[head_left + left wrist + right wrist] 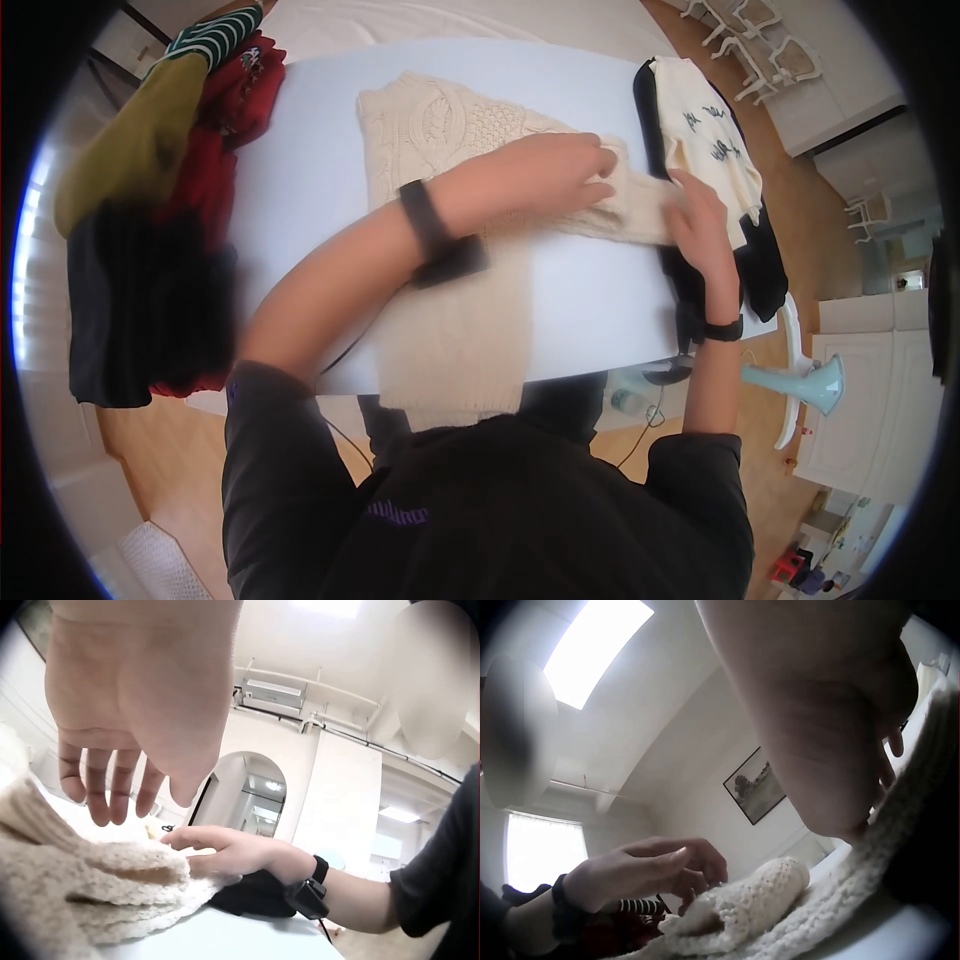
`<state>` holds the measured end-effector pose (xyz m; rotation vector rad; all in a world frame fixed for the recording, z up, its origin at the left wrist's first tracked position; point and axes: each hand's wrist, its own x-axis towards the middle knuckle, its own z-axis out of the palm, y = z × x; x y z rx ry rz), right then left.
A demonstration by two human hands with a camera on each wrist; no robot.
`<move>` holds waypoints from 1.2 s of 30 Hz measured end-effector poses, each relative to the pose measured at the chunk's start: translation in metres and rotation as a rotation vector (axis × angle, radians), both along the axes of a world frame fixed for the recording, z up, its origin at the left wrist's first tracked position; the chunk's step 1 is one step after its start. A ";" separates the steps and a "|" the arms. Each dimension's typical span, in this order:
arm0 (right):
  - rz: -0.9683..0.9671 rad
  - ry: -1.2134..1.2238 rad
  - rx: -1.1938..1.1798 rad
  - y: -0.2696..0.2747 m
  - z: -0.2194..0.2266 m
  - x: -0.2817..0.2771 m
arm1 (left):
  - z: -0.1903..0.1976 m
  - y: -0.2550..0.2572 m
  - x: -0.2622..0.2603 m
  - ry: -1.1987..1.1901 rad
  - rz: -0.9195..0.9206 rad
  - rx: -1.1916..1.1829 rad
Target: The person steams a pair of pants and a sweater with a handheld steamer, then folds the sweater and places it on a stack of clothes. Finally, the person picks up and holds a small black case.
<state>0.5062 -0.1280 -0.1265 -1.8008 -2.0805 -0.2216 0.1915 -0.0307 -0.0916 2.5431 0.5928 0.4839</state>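
A cream cable-knit sweater (455, 330) lies across the white table, its lower edge hanging over the near side toward the person. One sleeve (635, 215) stretches right under both hands. The left hand (555, 178) reaches across the sweater to the sleeve's upper part. Its fingers hang loosely bent above the knit in the right wrist view, with nothing held. At the sleeve's far end, the right hand (703, 228) pinches the knit between thumb and fingers. Bunched folds of the sleeve (142, 881) show in the left wrist view, beside the right hand's fingertips.
At the left of the table (310, 130) is a stack with an olive garment (130, 150), a red garment (215, 190) and a dark garment (140, 310). A cream garment with black lettering (710, 140) lies on black clothing (765, 265) along the right edge, close by the right hand.
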 end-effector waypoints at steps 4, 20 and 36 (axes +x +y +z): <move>-0.045 0.006 -0.179 0.011 -0.011 0.002 | -0.016 -0.003 0.069 0.194 0.156 0.102; -0.049 0.498 -0.357 0.008 0.031 0.051 | 0.027 0.035 -0.164 -0.767 0.708 -0.451; -0.445 0.010 -0.105 0.055 0.058 0.282 | -0.057 0.005 -0.324 0.300 1.337 0.400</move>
